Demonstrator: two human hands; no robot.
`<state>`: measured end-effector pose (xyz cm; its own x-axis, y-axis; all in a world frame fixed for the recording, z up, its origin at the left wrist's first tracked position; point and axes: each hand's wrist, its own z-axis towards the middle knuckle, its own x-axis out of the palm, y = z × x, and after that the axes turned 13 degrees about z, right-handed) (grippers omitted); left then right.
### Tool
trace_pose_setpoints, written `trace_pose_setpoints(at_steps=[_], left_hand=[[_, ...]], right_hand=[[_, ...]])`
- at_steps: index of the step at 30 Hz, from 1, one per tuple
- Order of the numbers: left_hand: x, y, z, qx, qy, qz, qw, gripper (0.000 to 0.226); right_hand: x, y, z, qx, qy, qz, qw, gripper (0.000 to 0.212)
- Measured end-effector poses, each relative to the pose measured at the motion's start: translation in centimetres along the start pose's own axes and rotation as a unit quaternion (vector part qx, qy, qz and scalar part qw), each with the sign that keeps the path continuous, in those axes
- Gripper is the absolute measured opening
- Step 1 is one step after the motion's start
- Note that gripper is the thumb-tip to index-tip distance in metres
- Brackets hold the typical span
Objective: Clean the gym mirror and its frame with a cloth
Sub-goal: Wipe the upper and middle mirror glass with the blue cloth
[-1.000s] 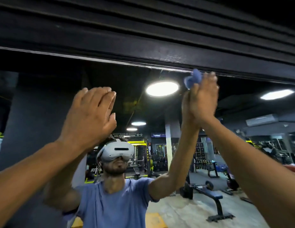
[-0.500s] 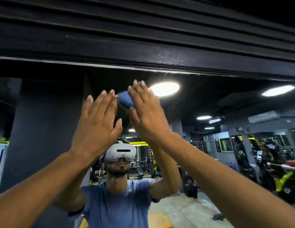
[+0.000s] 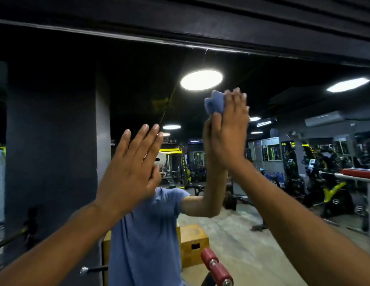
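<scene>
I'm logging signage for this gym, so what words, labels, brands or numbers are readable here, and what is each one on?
None can be read.
Dark sign reflected in the mirror, above the yellow rack: pale lettering and an arrow, too small and blurred to read.
Reflected gym machines at right: small panels, nothing legible.
Blue cloth under the right hand: no lettering visible.

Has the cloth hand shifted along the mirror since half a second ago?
Yes. The right hand with the blue cloth moved rightward, from left of the reflected round ceiling light to below-right of it.
</scene>
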<state>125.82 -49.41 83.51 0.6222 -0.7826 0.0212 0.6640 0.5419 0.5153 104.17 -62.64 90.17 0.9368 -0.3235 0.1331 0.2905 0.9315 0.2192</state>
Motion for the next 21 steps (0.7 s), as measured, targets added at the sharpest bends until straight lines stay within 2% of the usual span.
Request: trace_pose_setpoints(at_steps=[2, 5, 7, 9, 11, 12, 13, 15, 17, 18, 20, 21], left_hand=[[0.0, -0.3, -0.4, -0.010, 0.005, -0.007, 1.000, 0.073], [-0.1, -0.8, -1.3, -0.005, 0.012, -0.006, 1.000, 0.072], [-0.1, -0.9, -2.1, 0.007, 0.015, 0.006, 1.000, 0.070], [-0.2, -1.0, -2.7, 0.031, 0.008, 0.020, 0.999, 0.065], [-0.4, -1.2, -2.6, 0.070, -0.004, 0.036, 0.997, 0.064], [-0.4, -1.6, -2.3, 0.087, -0.004, 0.036, 0.996, 0.067], [-0.5, -2.3, -1.8, 0.095, 0.000, 0.031, 0.995, 0.073], [-0.7, -4.0, -0.6, 0.097, 0.016, 0.017, 0.995, 0.081], [-0.6, -5.5, 0.6, 0.102, 0.022, 0.010, 0.995, 0.076], [-0.5, -6.0, 1.1, 0.103, 0.019, 0.005, 0.994, 0.074], [-0.2, -6.7, 1.8, 0.103, 0.017, 0.000, 0.995, 0.073], [-0.1, -6.9, 2.0, 0.101, 0.017, 0.002, 0.995, 0.073]], right_hand=[[1.4, 1.1, -3.8, -0.072, 0.064, -0.013, 0.995, 0.061], [0.1, -0.3, -11.5, -0.203, 0.207, -0.039, 0.956, 0.066], [-2.1, -3.1, -13.3, -0.255, 0.243, -0.066, 0.933, 0.067], [-3.8, -5.9, -12.0, -0.207, 0.183, -0.086, 0.957, 0.067], [-4.7, -7.2, -9.6, -0.063, 0.072, -0.058, 0.994, 0.065], [-4.6, -7.1, -9.1, 0.001, 0.035, -0.037, 0.999, 0.064], [-4.4, -6.5, -9.3, 0.025, 0.029, -0.025, 0.999, 0.063], [-4.3, -5.8, -11.9, -0.037, 0.092, -0.018, 0.995, 0.064], [-5.0, -6.0, -15.1, -0.159, 0.196, -0.033, 0.967, 0.064], [-5.6, -6.8, -15.5, -0.199, 0.224, -0.051, 0.953, 0.064], [-6.4, -9.0, -13.7, -0.198, 0.195, -0.073, 0.958, 0.064], [-6.6, -9.7, -12.2, -0.154, 0.154, -0.065, 0.974, 0.064]])
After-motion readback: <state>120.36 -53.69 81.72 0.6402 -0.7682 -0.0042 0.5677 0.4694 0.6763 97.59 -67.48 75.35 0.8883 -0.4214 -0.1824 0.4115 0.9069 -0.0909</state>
